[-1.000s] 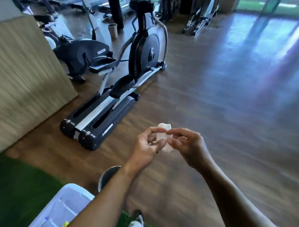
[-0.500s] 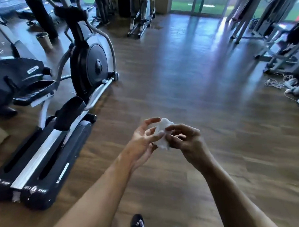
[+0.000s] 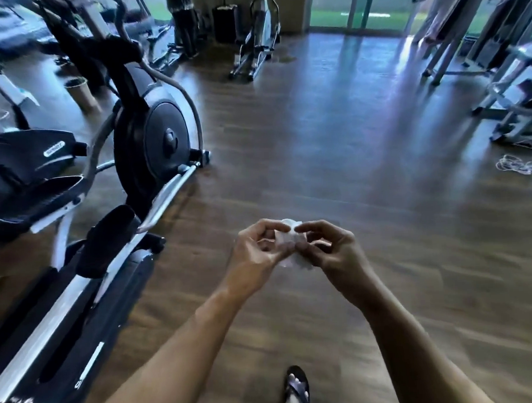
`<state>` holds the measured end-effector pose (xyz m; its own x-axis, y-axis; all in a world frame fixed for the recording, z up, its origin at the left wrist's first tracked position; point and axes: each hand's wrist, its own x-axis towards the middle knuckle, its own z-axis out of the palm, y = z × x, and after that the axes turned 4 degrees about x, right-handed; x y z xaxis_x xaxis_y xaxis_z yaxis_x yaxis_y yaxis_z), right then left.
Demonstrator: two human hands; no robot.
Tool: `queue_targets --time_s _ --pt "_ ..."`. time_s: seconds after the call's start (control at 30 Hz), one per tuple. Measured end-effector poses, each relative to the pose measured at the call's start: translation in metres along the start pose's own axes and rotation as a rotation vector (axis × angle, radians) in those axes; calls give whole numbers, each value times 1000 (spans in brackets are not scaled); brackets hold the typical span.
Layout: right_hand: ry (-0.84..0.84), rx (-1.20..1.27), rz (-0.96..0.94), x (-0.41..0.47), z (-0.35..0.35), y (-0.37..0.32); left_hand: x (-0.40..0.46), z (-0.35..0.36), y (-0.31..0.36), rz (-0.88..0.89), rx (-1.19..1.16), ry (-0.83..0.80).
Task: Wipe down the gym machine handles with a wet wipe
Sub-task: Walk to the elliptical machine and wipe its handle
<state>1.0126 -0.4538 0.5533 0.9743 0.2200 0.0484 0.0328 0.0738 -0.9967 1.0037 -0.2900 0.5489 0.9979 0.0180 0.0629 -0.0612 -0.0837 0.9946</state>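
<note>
Now we hold the small crumpled white wet wipe [image 3: 286, 241] between both hands at chest height over the dark wooden plank floor [image 3: 348, 167]. Our left hand [image 3: 256, 252] pinches its near edge with curled fingers, and our right hand [image 3: 327, 249] pinches the other side, so the two hands sit close together with the wipe between them.

The step in hand looks like opening the wipe out. To do it well, we should draw the edges apart gently, since thin damp fabric clings to itself and tears if tugged. A flat, open sheet will wrap a round handle better than a wad.

The wipe looks soft, limp and slightly translucent where it bunches. The black and silver elliptical machine [image 3: 152, 139] stands to our left, with hard glossy plastic housing, smooth metal rails and curved tubular arms [image 3: 190, 107]. Its upper handles are blurred, so their surface is hard to judge.
</note>
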Motion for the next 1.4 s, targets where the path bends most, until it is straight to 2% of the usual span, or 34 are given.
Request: queue_targets --time_s 0.13,0.3,0.5,0.6,0.73,0.9,1.03,1.07,1.2,1.4 --pt "-70 52 20 62 -23 -6 52 3 11 -34 33 -14" --pt "-99 -44 35 116 -39 -1 101 0 7 -66 45 2" --pt "-26 -371 -34 186 -42 12 169 -7 -14 46 406 127" --pt "-2 -393 -61 224 -37 18 210 -18 -25 65 505 124" --pt "18 -395 -34 277 -31 14 270 -33 -23 -44 178 -8" --pt "119 -361 -63 348 -15 9 338 -62 -26 -75 -59 -52" --pt "231 -780 -343 385 4 20 375 -79 -35 -105 -20 117" --pt "219 -816 -395 393 10 21 384 -83 -38 -105 3 149" --pt "81 -758 -454 438 31 26 424 -96 -47 -115 29 223" --pt "27 -621 -340 518 43 45 481 -118 -51 -183 -101 239"
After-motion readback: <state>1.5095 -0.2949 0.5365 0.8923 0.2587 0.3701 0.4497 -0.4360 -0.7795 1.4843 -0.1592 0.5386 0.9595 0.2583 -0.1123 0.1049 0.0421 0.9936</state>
